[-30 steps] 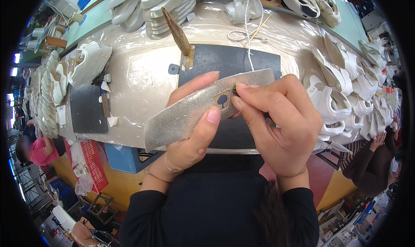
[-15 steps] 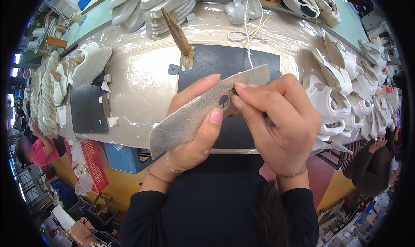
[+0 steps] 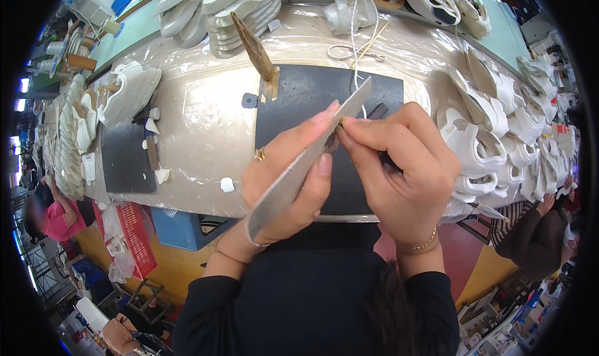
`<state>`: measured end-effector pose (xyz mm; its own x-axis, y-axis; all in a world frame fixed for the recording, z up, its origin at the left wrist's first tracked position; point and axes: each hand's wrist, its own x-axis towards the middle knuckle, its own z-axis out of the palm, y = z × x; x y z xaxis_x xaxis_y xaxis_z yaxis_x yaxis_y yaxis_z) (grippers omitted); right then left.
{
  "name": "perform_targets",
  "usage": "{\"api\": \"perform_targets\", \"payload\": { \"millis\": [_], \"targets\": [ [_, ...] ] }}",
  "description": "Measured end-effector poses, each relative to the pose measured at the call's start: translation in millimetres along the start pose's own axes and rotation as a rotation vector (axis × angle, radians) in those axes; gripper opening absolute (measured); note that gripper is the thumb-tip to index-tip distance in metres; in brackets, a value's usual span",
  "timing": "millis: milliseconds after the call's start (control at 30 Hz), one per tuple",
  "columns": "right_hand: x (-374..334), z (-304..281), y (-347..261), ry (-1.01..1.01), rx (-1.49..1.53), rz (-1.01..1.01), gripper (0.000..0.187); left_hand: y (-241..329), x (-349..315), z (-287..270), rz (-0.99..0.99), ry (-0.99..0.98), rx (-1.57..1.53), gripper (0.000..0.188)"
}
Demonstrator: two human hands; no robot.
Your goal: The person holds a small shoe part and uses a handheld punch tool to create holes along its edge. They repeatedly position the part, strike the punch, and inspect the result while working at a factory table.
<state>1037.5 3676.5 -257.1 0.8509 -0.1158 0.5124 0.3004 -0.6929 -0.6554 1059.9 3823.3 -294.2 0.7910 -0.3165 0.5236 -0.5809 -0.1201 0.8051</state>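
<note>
My left hand (image 3: pixel 306 201) grips a flat, grey, leathery shoe piece (image 3: pixel 286 187), thumb on the near face and fingers behind. The piece is tilted almost edge-on, so the small cutout in it is mostly hidden. Against the piece, beside the cutout, the thumb and forefinger of my right hand (image 3: pixel 409 163) are pinched together; whatever lies between them is too small to make out. A short dark bar (image 3: pixel 378 111) shows just past the right fingers; whether it is held or lying there I cannot tell. Below both hands is a black mat (image 3: pixel 299 91).
A pointed wooden peg (image 3: pixel 253 47) stands at the mat's far left corner. White cord (image 3: pixel 354 32) hangs near scissors (image 3: pixel 340 52). White shoe uppers (image 3: pixel 471 147) crowd the right; more stacks (image 3: pixel 128 94) stand left. A blue crate (image 3: pixel 178 227) is below the table edge. Other people sit at both sides.
The shoe piece has turned from face-on to nearly edge-on, its far end moving left. A ring on my left hand and a white scrap on the table now show. My right fingers remain pinched.
</note>
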Motion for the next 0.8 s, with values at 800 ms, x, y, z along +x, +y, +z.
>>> {"api": "perform_targets", "payload": {
  "millis": [800],
  "targets": [
    [-1.0,-17.3,-9.6,-0.18,-0.004,0.045,0.021,10.8,6.3,-26.2,-0.686,0.011,-0.773,0.05]
  ]
}}
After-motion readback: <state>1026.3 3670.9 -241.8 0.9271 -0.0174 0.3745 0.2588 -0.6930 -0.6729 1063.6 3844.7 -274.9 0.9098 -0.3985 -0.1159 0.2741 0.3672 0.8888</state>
